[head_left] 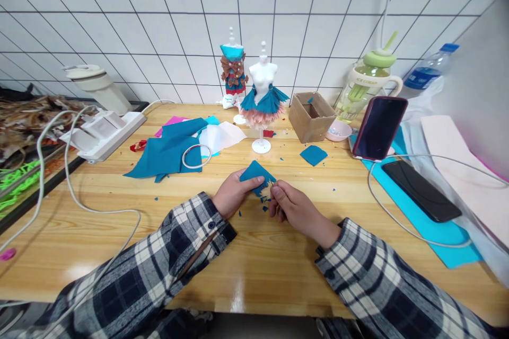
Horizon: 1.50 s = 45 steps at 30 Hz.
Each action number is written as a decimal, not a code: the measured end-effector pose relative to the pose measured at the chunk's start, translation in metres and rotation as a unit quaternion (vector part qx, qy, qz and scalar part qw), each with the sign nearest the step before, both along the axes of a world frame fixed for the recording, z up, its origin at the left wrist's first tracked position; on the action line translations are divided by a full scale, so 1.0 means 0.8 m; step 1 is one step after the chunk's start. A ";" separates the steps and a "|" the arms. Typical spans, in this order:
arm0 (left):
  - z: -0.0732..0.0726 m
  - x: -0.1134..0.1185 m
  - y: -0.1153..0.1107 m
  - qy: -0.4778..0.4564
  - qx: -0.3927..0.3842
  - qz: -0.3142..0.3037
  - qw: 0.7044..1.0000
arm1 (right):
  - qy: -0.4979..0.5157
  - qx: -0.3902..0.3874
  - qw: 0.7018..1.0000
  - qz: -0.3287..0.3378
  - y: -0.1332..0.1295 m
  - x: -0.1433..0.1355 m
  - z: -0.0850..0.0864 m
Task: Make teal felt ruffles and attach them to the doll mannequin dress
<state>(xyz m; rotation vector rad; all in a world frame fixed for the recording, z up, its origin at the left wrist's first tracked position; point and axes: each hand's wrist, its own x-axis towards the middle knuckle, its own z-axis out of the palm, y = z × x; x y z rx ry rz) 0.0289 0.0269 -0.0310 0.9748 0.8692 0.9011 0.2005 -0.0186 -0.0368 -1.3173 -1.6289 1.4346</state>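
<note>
My left hand [233, 194] grips a small teal crepe-like paper piece [254, 171] between thumb and fingers, above the table. The lower right edge of the piece is ragged and torn. My right hand [292, 204] is closed in a pinch at that edge, by the right corner; its fingertips partly hide what they hold. Teal scraps [265, 208] lie just under my hands. Beyond them stands a small white dress form [263, 82] wearing a teal and pink paper skirt [264, 106]. Another square teal piece [314, 155] lies to the right.
Larger teal sheets [167, 156] lie at left, with a white ring [186, 158] on them. A second dressed form [233, 71], a cardboard box [311, 122] and a drink bottle [368, 85] stand behind. Phones [421, 190] and cables are at right; a power strip [113, 137] is at left.
</note>
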 end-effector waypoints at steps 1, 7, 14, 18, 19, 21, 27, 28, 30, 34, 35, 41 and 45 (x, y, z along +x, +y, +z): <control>-0.001 0.000 0.000 0.002 0.001 -0.002 1.000 | -0.001 0.001 1.000 -0.001 0.000 0.000 0.000; -0.001 -0.001 0.000 0.000 0.004 -0.002 1.000 | -0.003 0.006 1.000 -0.001 0.000 -0.001 0.000; -0.002 -0.001 0.000 -0.003 0.001 -0.005 1.000 | -0.012 0.007 1.000 -0.007 0.000 0.000 0.001; -0.003 -0.001 0.000 -0.006 -0.002 -0.001 1.000 | -0.011 0.008 1.000 -0.013 0.000 -0.001 0.001; -0.003 0.000 0.000 -0.009 -0.002 0.000 1.000 | -0.011 0.009 1.000 -0.014 0.000 -0.001 0.001; -0.003 0.000 0.000 -0.013 -0.002 -0.002 1.000 | -0.013 0.011 1.000 -0.015 0.001 -0.001 0.001; -0.002 0.000 -0.001 -0.012 -0.008 0.016 1.000 | -0.031 0.008 0.999 -0.013 0.003 0.000 0.003; -0.001 0.001 -0.001 -0.013 -0.010 0.023 1.000 | -0.041 0.013 0.999 -0.013 0.003 0.001 0.003; 0.000 0.002 -0.001 -0.018 -0.015 0.036 0.999 | -0.066 0.034 0.997 -0.017 0.003 0.003 0.004; 0.002 0.003 -0.001 -0.025 -0.004 0.045 0.999 | -0.101 0.078 0.990 -0.053 0.004 0.009 0.004; 0.001 0.003 -0.001 -0.021 0.001 0.045 0.999 | -0.106 0.081 0.989 -0.059 0.004 0.010 0.004; -0.003 -0.001 0.001 0.022 0.022 0.021 0.999 | -0.118 0.082 0.988 -0.049 0.005 0.011 0.003; -0.003 -0.002 0.001 0.039 0.035 0.005 0.999 | -0.108 0.081 0.990 -0.044 0.007 0.011 0.007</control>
